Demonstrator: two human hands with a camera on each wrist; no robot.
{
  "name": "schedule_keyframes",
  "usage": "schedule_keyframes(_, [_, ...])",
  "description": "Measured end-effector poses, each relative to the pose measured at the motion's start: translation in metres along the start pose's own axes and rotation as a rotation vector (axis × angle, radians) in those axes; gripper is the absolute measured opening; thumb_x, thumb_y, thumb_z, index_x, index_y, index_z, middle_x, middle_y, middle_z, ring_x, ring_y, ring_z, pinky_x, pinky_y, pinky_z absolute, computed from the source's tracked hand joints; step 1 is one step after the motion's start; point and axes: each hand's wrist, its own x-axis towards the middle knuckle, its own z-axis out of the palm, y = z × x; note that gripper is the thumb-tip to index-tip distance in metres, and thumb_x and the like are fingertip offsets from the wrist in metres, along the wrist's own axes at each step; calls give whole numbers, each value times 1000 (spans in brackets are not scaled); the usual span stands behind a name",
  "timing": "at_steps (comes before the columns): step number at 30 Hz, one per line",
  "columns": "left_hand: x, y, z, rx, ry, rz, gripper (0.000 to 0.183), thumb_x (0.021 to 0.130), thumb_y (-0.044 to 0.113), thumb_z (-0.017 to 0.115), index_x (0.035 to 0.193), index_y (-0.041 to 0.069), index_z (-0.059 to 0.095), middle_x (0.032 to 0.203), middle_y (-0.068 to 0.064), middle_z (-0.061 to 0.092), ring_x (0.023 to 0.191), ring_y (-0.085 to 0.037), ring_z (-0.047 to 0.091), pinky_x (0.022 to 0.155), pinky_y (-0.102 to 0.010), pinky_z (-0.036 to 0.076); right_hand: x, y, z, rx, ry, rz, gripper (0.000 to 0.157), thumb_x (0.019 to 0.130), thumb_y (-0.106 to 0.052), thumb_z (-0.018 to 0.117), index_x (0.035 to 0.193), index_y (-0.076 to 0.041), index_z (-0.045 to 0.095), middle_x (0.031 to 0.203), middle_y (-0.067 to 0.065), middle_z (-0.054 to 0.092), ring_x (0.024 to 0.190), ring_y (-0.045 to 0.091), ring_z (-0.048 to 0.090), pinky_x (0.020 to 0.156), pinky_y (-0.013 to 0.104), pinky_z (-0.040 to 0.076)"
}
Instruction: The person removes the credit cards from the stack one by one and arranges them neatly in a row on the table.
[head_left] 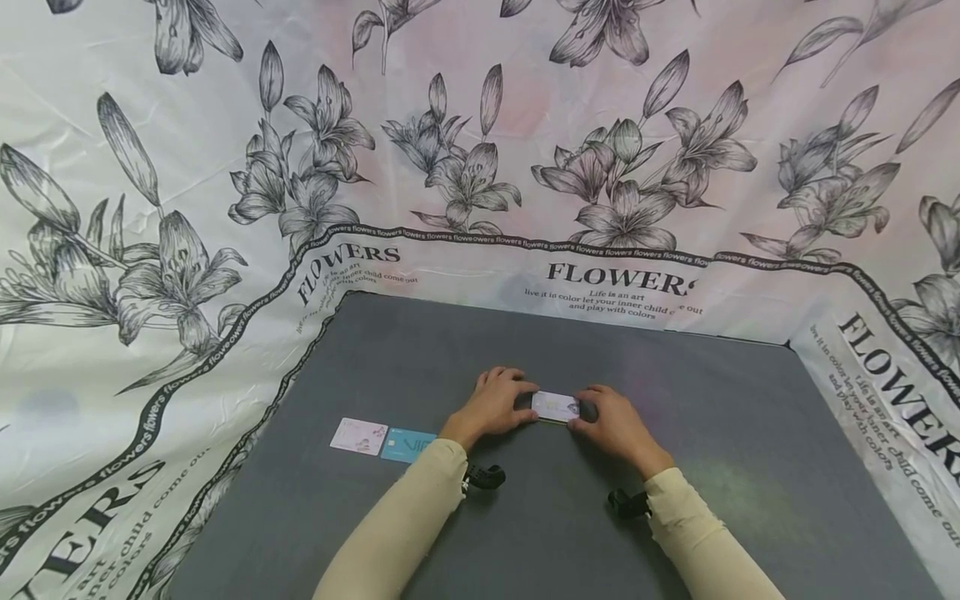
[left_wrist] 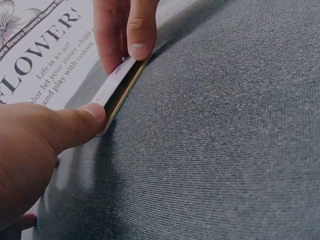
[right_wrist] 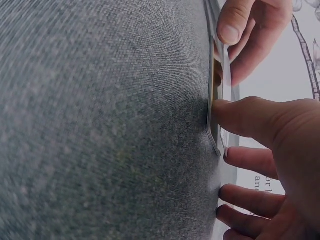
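Near the middle of the dark table, a white card [head_left: 555, 406] with a printed picture at its right end lies between the two hands. My left hand [head_left: 495, 402] pinches its left end, thumb at the near edge. At the other end my right hand [head_left: 613, 423] pinches it likewise. In the left wrist view the white card [left_wrist: 111, 84] sits above a second card with a gold-brown face [left_wrist: 125, 94]. A narrow gap shows between the white card [right_wrist: 227, 70] and the lower card [right_wrist: 210, 107] in the right wrist view. Both hands' far fingertips are partly hidden.
Left of the left hand, a pink flowered card [head_left: 358, 437] lies beside a blue VIP card [head_left: 407, 445], partly covered by the left sleeve. Flower-printed cloth [head_left: 465, 275] rises behind and at the sides of the grey table [head_left: 525, 533]. Black straps [head_left: 486, 477] circle both wrists.
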Motion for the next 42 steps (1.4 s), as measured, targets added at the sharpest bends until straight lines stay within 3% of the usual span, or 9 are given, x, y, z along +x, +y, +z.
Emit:
schedule_keyframes(30, [-8,-4,-10,-67,6,11,50,106,41,73,152,23,66,170,-9,47,162,-40,31,128,-65,33,1,-6,-5,54,-3,-70,45,99,-18,82,135,6,70,145,34,63,137,53,61,114,68,48])
schedule_keyframes(42, [-14,0,-19,-33,21,10,49,106,41,74,151,22,68,171,-9,45,164,-43,29,129,-65,31,-2,-11,-3,60,23,-93,44,99,-16,82,135,7,69,146,33,63,135,53,62,112,68,49])
